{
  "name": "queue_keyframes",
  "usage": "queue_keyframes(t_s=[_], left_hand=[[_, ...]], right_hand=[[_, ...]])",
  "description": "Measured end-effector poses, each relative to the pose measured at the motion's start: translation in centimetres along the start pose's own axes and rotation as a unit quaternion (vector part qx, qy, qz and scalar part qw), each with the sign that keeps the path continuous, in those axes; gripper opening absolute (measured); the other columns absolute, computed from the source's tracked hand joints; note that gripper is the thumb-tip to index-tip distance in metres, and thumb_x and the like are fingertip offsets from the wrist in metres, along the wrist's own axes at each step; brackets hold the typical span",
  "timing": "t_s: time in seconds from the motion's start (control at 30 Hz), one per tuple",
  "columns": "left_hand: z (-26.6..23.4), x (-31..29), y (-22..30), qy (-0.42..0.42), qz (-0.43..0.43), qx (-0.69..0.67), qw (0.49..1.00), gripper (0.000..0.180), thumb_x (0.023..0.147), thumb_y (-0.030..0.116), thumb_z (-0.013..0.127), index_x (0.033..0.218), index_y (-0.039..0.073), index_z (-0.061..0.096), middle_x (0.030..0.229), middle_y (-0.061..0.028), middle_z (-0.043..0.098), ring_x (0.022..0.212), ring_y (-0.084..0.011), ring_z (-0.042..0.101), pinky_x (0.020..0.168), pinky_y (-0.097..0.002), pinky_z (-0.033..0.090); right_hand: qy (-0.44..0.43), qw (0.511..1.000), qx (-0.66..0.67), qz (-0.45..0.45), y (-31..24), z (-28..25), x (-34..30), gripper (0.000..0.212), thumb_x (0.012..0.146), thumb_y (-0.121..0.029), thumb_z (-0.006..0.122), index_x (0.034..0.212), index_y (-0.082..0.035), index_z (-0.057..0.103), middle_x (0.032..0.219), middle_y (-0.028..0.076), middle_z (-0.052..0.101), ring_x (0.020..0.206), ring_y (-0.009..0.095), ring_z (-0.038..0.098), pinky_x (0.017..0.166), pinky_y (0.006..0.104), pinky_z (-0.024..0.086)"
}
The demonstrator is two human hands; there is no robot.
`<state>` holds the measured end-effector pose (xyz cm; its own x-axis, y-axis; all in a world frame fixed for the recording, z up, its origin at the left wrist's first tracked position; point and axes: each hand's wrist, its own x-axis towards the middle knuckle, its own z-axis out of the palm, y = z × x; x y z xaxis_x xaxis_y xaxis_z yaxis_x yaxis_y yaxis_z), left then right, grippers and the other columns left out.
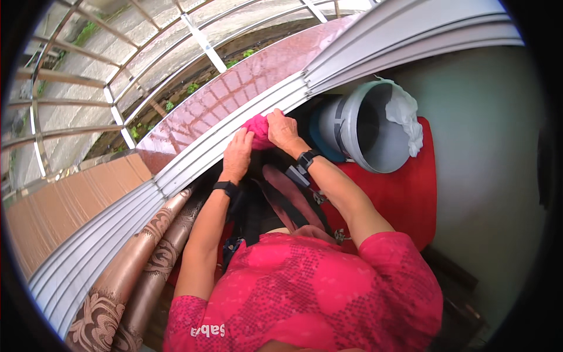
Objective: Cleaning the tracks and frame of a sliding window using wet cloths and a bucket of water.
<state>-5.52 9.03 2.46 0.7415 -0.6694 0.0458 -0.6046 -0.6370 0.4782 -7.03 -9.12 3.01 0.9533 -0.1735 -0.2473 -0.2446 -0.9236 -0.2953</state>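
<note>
A bright pink cloth (258,128) is bunched up at the inner edge of the white window track (231,134). My left hand (237,156) grips it from the left side, fingers bent over its edge. On the other side my right hand (283,130) pinches the same cloth, close to the track. Part of the cloth is hidden under my fingers. Both wrists wear dark bands.
To the right, a grey bucket (350,126) with a white plastic bag (404,117) over its rim lies tilted on a red surface (425,182). Rolled patterned curtains (126,258) stand at left. Outside the window are a wet pinkish ledge (202,108), cardboard (76,202) and metal bars (202,41).
</note>
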Motion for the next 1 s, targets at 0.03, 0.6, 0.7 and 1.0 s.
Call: queue_keyframes(t_s=[0.03,0.6,0.7,1.0], left_hand=[[-0.5,-0.1,-0.2,0.013,0.001,-0.026,1.0,0.04,0.074,-0.004,0.05,0.112,0.009,0.053,0.115,-0.0137,0.057,0.105,-0.0317,0.057,0.084,-0.0386,0.049],[-2.9,2.0,5.4,-0.106,0.026,-0.291,0.95,0.038,0.076,0.011,0.061,0.114,0.009,0.053,0.105,-0.0137,0.058,0.097,-0.0342,0.058,0.08,-0.0414,0.048],[-2.8,1.6,5.7,-0.092,0.032,-0.28,0.955,0.039,0.076,0.011,0.062,0.113,0.009,0.053,0.101,-0.0135,0.057,0.095,-0.0344,0.058,0.078,-0.0423,0.048],[-4.4,0.7,5.6,-0.072,0.011,-0.313,0.947,0.038,0.076,0.01,0.064,0.113,0.011,0.055,0.097,-0.0111,0.057,0.093,-0.0321,0.058,0.078,-0.0396,0.048]], right_hand=[[0.026,0.998,0.053,-0.006,0.6,0.0,0.0,0.02,0.077,-0.013,0.055,0.092,-0.011,0.066,0.092,0.016,0.062,0.084,0.035,0.064,0.073,0.0438,0.053],[0.009,0.979,-0.202,-0.024,8.3,-4.5,3.1,0.02,0.083,-0.016,0.053,0.082,-0.003,0.068,0.092,0.019,0.062,0.074,0.034,0.067,0.063,0.0424,0.054],[-0.081,0.953,-0.283,-0.068,8.7,-4.7,3.3,0.019,0.081,-0.014,0.054,0.08,-0.004,0.07,0.083,0.017,0.066,0.076,0.033,0.068,0.065,0.0415,0.055],[0.009,0.969,-0.231,-0.086,6.6,-5.1,4.3,0.018,0.081,-0.014,0.055,0.08,-0.005,0.07,0.089,0.017,0.065,0.075,0.031,0.068,0.061,0.0394,0.055]])
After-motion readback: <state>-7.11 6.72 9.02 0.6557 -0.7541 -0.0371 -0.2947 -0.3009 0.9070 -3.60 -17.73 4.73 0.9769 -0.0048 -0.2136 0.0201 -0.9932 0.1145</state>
